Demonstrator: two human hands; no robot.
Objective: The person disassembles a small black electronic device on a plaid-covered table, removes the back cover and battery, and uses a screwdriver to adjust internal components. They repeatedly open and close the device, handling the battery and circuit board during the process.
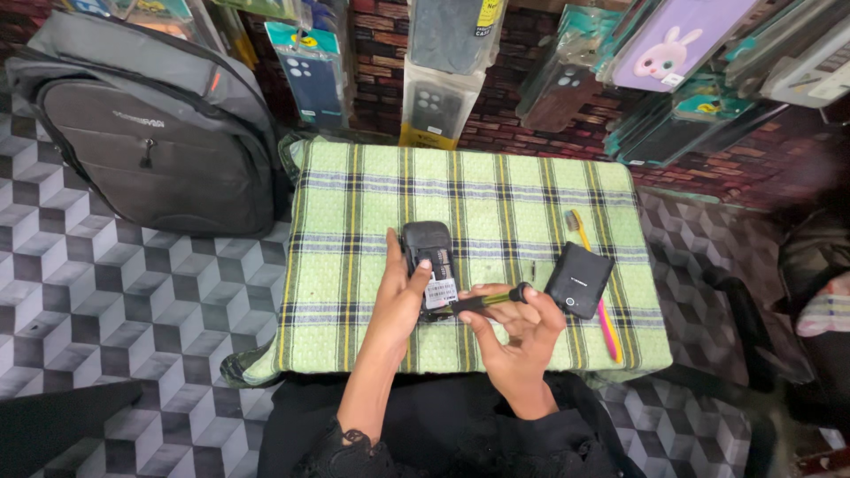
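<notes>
A small black phone (426, 245) with its back off lies on a green plaid cloth (496, 195). My left hand (400, 296) holds it down, thumb and fingers against its lower body by a white label. My right hand (518, 332) grips a screwdriver (487, 300) with a yellow-green and black handle, its tip pointing left at the phone's lower edge. A black back cover (579, 280) rests on the cloth just right of my right hand.
A yellow and pink toothbrush (595, 281) lies along the cloth's right side. A grey backpack (155, 124) stands on the patterned floor at the left. Packaged phone cases (443, 97) hang on the brick wall behind the cloth.
</notes>
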